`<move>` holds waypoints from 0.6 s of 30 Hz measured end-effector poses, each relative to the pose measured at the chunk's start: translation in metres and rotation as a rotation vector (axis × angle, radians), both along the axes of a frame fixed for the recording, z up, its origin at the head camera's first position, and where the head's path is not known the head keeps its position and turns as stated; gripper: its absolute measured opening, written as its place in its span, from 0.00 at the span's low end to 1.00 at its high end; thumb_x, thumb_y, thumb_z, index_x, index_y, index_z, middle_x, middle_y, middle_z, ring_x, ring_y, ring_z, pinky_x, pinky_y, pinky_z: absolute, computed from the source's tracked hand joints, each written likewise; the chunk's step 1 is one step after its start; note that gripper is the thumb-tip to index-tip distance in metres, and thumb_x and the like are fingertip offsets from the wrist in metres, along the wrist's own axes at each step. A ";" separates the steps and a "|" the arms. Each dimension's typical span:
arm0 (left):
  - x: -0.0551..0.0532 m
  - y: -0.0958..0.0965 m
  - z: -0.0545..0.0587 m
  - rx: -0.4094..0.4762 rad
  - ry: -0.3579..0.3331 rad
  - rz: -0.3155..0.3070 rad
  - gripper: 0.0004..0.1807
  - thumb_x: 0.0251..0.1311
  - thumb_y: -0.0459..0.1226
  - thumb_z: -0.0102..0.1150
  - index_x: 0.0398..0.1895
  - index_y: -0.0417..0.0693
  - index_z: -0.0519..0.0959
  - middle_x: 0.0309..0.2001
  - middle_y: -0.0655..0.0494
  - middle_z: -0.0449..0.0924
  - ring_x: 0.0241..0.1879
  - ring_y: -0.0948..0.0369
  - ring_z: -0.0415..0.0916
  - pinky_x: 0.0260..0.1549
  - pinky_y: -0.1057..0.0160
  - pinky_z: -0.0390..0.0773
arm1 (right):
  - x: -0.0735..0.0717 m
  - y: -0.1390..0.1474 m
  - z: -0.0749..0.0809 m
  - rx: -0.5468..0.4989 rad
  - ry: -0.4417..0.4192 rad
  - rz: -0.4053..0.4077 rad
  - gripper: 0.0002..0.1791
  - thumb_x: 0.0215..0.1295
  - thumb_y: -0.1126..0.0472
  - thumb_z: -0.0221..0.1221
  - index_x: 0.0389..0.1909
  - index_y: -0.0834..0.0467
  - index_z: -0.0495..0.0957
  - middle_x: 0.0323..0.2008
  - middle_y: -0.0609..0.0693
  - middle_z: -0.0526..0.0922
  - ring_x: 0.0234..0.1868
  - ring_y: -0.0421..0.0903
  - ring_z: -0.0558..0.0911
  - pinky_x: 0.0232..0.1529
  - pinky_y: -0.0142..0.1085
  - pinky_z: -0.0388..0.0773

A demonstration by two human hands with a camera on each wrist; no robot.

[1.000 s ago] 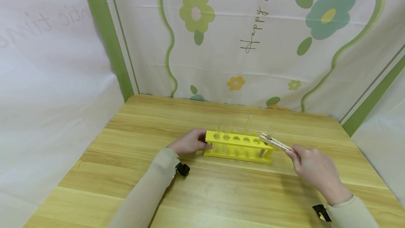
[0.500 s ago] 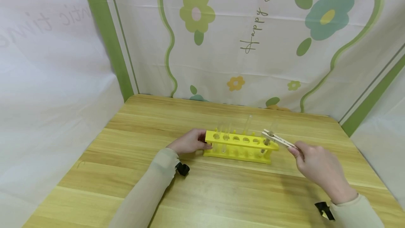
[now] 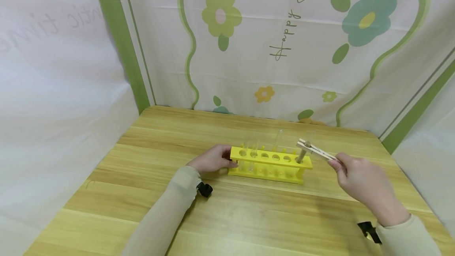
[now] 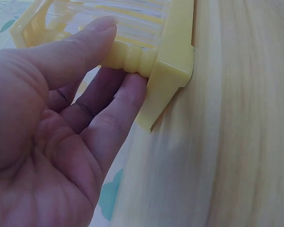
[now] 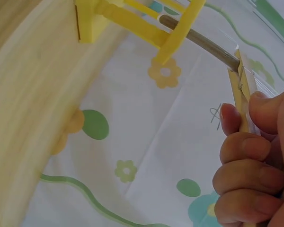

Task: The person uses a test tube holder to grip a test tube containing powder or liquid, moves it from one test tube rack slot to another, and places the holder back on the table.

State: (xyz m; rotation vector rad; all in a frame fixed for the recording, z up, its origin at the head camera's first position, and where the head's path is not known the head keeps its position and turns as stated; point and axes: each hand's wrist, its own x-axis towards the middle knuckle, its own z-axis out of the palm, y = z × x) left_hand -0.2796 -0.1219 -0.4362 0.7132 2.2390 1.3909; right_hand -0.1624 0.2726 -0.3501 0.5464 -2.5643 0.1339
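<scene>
Left hand point(image 3: 215, 158) grips the yellow rack point(image 3: 270, 160), right hand point(image 3: 366, 187) the wooden clamp point(image 3: 320, 153); the clamped tube point(image 3: 302, 155) slants through the rack's right end (more tilt, I'd guess, could jam it)

sleeves point(image 3: 163, 212): pale beige, wrist-length | wrist fittings point(image 3: 204, 189): black | hands point(image 3: 212, 159): bare

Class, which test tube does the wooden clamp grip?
The tube at the end of the rack farthest from the left hand; it alone looks partly brown.
</scene>
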 end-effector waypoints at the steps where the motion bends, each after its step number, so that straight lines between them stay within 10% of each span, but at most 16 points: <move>1: 0.000 0.000 0.000 0.001 0.002 0.000 0.14 0.63 0.35 0.66 0.52 0.50 0.81 0.43 0.60 0.84 0.43 0.61 0.80 0.44 0.61 0.78 | 0.000 0.000 0.002 0.003 0.009 0.004 0.17 0.68 0.59 0.61 0.21 0.51 0.67 0.12 0.39 0.54 0.12 0.35 0.51 0.12 0.33 0.50; 18: 0.002 -0.001 0.002 -0.015 0.010 0.003 0.14 0.63 0.35 0.66 0.52 0.51 0.80 0.43 0.60 0.83 0.42 0.60 0.79 0.44 0.61 0.78 | 0.002 -0.002 0.039 0.006 0.080 0.054 0.18 0.69 0.61 0.60 0.20 0.51 0.65 0.13 0.39 0.53 0.14 0.34 0.50 0.14 0.32 0.49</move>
